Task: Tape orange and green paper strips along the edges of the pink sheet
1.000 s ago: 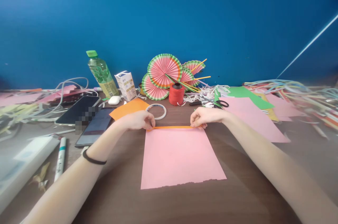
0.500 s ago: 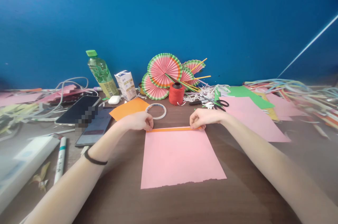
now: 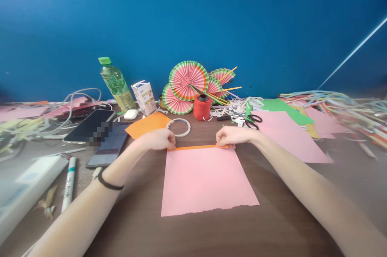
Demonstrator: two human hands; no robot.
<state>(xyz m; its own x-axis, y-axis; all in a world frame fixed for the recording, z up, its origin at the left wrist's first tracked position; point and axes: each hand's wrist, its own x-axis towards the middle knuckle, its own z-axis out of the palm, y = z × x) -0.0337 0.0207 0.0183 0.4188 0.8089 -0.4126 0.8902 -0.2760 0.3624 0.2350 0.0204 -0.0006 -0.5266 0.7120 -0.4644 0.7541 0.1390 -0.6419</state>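
A pink sheet of paper (image 3: 205,182) lies flat on the brown table, its near edge ragged. Along its far edge runs a narrow orange paper strip (image 3: 196,147). My left hand (image 3: 160,138) is closed at the strip's left end, with thumb and fingers together at the sheet's far left corner. Close to the far right corner, my right hand (image 3: 229,136) pinches the strip near its right end. Some fingertips of both hands are hidden. Just beyond the left hand lies a roll of tape (image 3: 183,133), next to an orange sheet (image 3: 145,123).
Behind the sheet stand a red thread spool (image 3: 202,109), folded paper fans (image 3: 189,80), a carton (image 3: 144,97) and a green-capped bottle (image 3: 117,87). Scissors (image 3: 254,121) and more pink paper (image 3: 290,138) lie right. Left are phones (image 3: 109,148) and a marker (image 3: 69,182).
My right hand has shifted slightly left and away from me. The orange strip's right part sits a little nearer the sheet's far edge. My left hand stays nearly in place.
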